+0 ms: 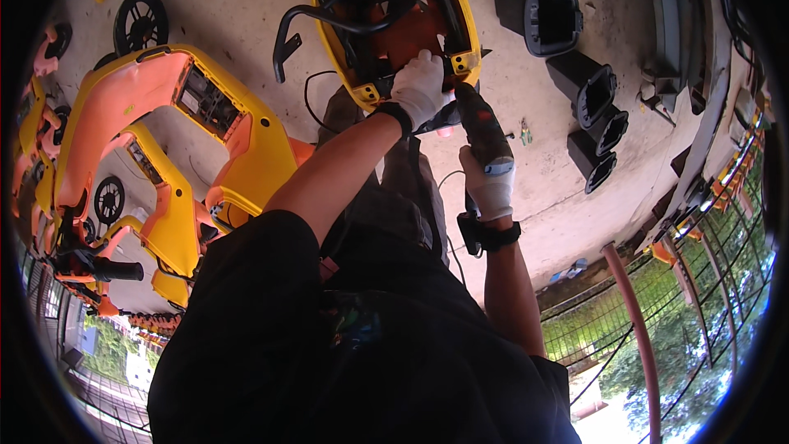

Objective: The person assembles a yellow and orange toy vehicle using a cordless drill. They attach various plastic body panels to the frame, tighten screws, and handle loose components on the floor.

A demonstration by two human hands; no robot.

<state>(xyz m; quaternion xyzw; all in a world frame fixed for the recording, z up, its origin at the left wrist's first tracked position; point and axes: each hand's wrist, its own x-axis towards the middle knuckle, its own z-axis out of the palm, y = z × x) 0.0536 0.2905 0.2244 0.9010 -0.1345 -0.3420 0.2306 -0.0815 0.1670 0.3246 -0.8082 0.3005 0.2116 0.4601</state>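
Note:
A yellow and orange scooter body [467,16], its inside dark with black and orange parts, lies in front of me at the top. My left hand [417,89], in a white glove, reaches to its near edge with the fingers curled in; what they grip, if anything, is hidden. My right hand [491,185], also gloved, is wrapped round the handle of a dark power drill [485,127]. The drill's front end is at the body's near right corner, beside a yellow bracket [463,63] with holes. Its tip is too unclear to tell whether it touches.
A bent black tube [283,43] sticks out left of the body. Other yellow scooters [255,156] stand to the left, near a black wheel [140,23]. Several black plastic housings [552,23] lie on the concrete floor to the right. A thin cable [311,90] runs near my legs.

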